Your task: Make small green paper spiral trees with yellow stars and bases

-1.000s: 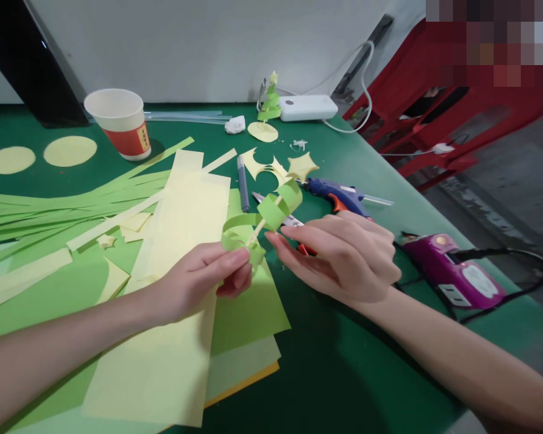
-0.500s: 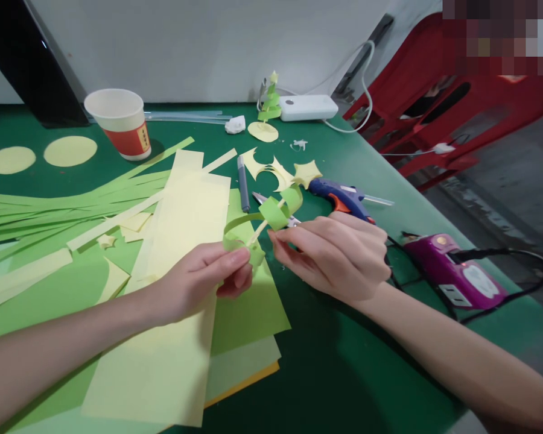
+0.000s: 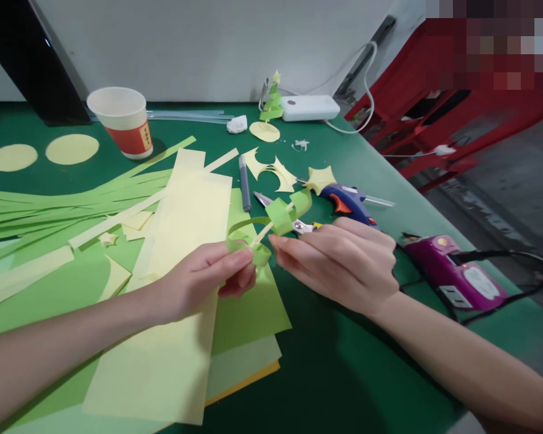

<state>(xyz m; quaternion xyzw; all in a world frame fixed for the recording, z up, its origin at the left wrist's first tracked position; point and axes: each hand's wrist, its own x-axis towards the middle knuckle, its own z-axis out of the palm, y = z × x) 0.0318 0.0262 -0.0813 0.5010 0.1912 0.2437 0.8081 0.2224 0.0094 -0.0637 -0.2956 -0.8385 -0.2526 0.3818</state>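
Note:
My left hand (image 3: 206, 278) pinches the lower end of a small paper tree (image 3: 278, 216): green strips coiled around a thin pale stick, with a yellow star (image 3: 320, 178) at its far tip. The tree leans away to the right over the green table. My right hand (image 3: 339, 259) lies beside it, fingers together and extended, their tips touching the lowest green coil near my left thumb. Scissors (image 3: 294, 223) lie partly hidden under the tree and my right hand.
Yellow and green paper sheets (image 3: 181, 289) lie under my left hand; green strips (image 3: 49, 208) fan out left. A paper cup (image 3: 122, 120), a finished small tree (image 3: 269, 108), a grey pen (image 3: 244, 184), a blue glue gun (image 3: 348, 202), a purple device (image 3: 455, 277) and red chairs (image 3: 434, 108) surround them.
The paper tree has tilted lower and further right, its star now by the glue gun. My right hand shifted slightly down and left toward the coil. My left hand has barely moved.

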